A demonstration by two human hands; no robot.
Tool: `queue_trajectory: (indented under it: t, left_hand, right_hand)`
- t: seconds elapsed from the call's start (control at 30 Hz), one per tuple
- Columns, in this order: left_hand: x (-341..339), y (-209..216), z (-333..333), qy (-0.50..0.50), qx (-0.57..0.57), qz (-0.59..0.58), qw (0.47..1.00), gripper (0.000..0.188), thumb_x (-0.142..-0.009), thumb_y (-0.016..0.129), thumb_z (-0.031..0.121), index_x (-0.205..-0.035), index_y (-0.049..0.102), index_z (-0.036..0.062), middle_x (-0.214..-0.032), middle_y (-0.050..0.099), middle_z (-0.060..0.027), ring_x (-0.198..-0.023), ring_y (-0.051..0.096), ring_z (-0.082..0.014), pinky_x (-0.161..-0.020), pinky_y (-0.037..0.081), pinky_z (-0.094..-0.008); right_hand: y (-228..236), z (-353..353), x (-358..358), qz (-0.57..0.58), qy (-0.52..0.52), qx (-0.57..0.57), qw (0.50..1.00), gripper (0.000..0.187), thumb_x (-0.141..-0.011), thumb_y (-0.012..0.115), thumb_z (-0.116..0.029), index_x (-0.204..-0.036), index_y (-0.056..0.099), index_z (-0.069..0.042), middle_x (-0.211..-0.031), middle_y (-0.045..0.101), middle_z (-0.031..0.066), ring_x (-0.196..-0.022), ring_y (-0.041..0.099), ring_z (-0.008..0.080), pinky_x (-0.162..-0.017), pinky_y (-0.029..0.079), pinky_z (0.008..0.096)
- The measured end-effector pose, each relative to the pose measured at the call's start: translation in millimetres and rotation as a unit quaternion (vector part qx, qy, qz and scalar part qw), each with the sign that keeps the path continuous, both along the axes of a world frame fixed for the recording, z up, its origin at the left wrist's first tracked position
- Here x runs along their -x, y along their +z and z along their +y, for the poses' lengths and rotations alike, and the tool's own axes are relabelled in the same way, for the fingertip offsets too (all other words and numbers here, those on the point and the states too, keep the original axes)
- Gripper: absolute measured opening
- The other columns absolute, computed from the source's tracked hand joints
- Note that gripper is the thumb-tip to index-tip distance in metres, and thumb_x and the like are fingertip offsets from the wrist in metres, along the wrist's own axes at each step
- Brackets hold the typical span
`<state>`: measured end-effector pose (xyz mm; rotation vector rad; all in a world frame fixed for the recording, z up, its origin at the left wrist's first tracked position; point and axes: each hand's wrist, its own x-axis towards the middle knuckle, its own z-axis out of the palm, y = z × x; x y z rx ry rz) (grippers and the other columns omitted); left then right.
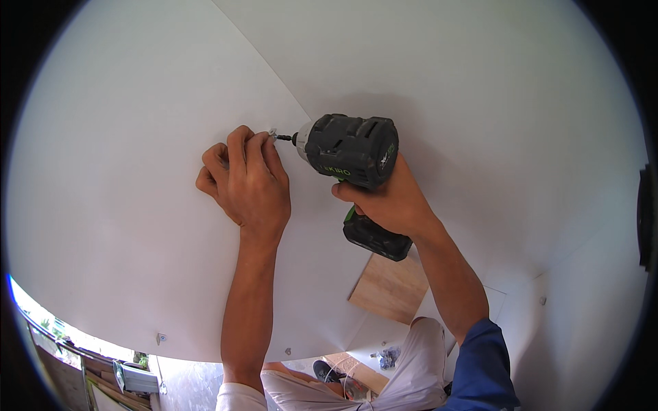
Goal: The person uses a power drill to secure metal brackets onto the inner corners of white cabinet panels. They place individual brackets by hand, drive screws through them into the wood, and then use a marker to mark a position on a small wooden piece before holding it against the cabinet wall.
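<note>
My right hand [387, 202] is wrapped round the grip of a black and green cordless drill driver [349, 147], its battery hanging below my wrist. The dark driver bit [284, 138] points left and meets a small pale bracket [273, 132] at the white panel [137, 178]. With closed fingertips, my left hand [252, 181] pinches that bracket against the panel, close to the seam with the neighbouring panel [439, 61]. The fingers partly cover the bracket, and any screw at the bit's tip is too small to make out.
Similar small brackets sit at the panel's lower edge, one at left [161, 338] and one nearer the middle [288, 351]. Below the drill is a brown wood-grain board [389, 288]. A clear bag of small hardware [388, 357] lies beside my knee. Timber boards [103, 377] stand at lower left.
</note>
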<state>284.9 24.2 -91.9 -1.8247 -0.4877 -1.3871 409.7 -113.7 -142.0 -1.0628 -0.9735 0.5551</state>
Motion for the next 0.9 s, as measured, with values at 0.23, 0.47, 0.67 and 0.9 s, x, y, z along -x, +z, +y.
queue_trajectory:
  t: [0.23, 0.47, 0.67, 0.9]
  left_hand:
    - [-0.5, 0.8, -0.5, 0.012, 0.012, 0.005, 1.0, 0.007, -0.083, 0.075, 0.012, -0.089, 0.071, 0.0125, -0.102, 0.064, 0.0078, -0.098, 0.051, -0.0199, -0.089, 0.029, -0.0384]
    - [-3.3, -4.4, 4.8, 0.009, 0.018, 0.008, 1.0, 0.007, -0.083, 0.075, 0.012, -0.089, 0.071, 0.0126, -0.102, 0.064, 0.0081, -0.098, 0.051, -0.0193, -0.089, 0.029, -0.0387]
    - [-6.3, -8.1, 12.0, 0.014, 0.021, 0.012, 1.0, 0.007, -0.083, 0.075, 0.013, -0.089, 0.071, 0.0129, -0.102, 0.064, 0.0083, -0.099, 0.051, -0.0192, -0.088, 0.029, -0.0387]
    - [-8.3, -8.7, 12.0, 0.014, 0.018, 0.015, 1.0, 0.007, -0.083, 0.075, 0.014, -0.089, 0.071, 0.0127, -0.102, 0.064, 0.0083, -0.099, 0.051, -0.0195, -0.087, 0.029, -0.0389]
  right_hand:
    - [-1.1, 4.3, -0.3, 0.003, -0.009, -0.025, 1.0, 0.017, -0.075, 0.068, -0.003, -0.09, 0.06, 0.0, -0.065, 0.054, -0.0013, -0.06, 0.046, 0.0076, -0.055, 0.043, 0.0285]
    - [-5.2, 9.7, -3.9, 0.001, -0.004, -0.018, 1.0, 0.015, -0.075, 0.067, -0.002, -0.088, 0.06, 0.0, -0.063, 0.053, -0.0009, -0.056, 0.046, 0.0074, -0.053, 0.043, 0.0289]
    - [-10.2, 17.7, -7.4, 0.011, 0.004, -0.016, 1.0, 0.014, -0.076, 0.067, -0.002, -0.087, 0.059, 0.001, -0.061, 0.053, -0.0008, -0.054, 0.046, 0.0072, -0.052, 0.043, 0.0288]
    - [-14.4, 22.2, -10.3, -0.007, -0.01, -0.034, 0.999, 0.016, -0.075, 0.067, -0.003, -0.089, 0.059, 0.001, -0.066, 0.056, 0.0017, -0.059, 0.049, 0.0096, -0.054, 0.046, 0.0306]
